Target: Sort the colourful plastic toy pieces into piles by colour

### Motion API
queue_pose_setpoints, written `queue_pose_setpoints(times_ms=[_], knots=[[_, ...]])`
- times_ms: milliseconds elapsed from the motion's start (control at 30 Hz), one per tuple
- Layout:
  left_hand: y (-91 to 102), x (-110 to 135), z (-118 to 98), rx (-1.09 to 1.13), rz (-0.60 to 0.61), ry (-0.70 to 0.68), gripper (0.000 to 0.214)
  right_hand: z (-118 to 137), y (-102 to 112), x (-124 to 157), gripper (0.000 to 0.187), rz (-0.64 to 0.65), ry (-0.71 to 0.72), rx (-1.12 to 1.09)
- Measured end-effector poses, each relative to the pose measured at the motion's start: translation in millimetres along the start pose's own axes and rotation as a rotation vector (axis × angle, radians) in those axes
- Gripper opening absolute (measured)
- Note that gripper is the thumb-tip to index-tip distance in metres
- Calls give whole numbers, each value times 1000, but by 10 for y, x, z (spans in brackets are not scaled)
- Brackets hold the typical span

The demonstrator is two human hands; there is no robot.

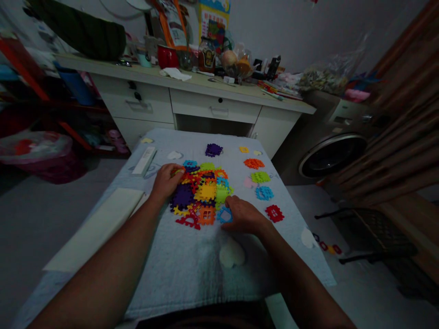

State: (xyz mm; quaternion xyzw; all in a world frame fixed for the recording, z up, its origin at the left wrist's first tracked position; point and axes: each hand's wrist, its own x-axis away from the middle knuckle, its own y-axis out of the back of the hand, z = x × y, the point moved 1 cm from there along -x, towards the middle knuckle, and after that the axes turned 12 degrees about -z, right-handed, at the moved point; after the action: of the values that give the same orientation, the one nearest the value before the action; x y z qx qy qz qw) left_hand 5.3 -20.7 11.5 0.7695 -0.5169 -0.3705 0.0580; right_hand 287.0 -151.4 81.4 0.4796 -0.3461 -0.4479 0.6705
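no legible text, print on the poster (213, 18) and orange packet (174, 23) too blurred to read

Both forearms reaching forward, left hand (167, 181) palm down, fingers curled, right hand (243, 214) likewise

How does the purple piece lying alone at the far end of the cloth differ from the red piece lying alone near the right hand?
The purple piece lies at the far end, beyond the pile; the red piece lies nearer, just right of the right hand. The purple piece looks solid, while the red piece shows small window-like openings. Both are flat, notched-edge plastic tiles resting loose on the pale cloth, touched by neither hand.
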Motion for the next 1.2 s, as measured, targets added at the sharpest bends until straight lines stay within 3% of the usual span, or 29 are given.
queue_pose_setpoints(times_ms=[133, 267, 400, 533, 733, 1200], knots=[[-2, -15, -20, -8, 9, -6, 32, -225, 214, 77, 45, -98, -2, -57], [-22, -21, -4, 2, 14, 10, 33, -710, 401, 124, 47, -294, -174, -8], [-44, -24, 31, 12, 12, 37, 34, -1250, 399, 129, 48, -409, -417, 84], [-40, -25, 33, 20, 12, 50, 34, -1544, 302, 147, 48, -439, -548, 100], [-23, -29, 19, 9, 24, 37, 34, -1648, 243, 198, 49, -452, -615, 88], [-14, -34, 0, -4, 28, 18, 33, -1671, 172, 219, 42, -456, -609, 20]])
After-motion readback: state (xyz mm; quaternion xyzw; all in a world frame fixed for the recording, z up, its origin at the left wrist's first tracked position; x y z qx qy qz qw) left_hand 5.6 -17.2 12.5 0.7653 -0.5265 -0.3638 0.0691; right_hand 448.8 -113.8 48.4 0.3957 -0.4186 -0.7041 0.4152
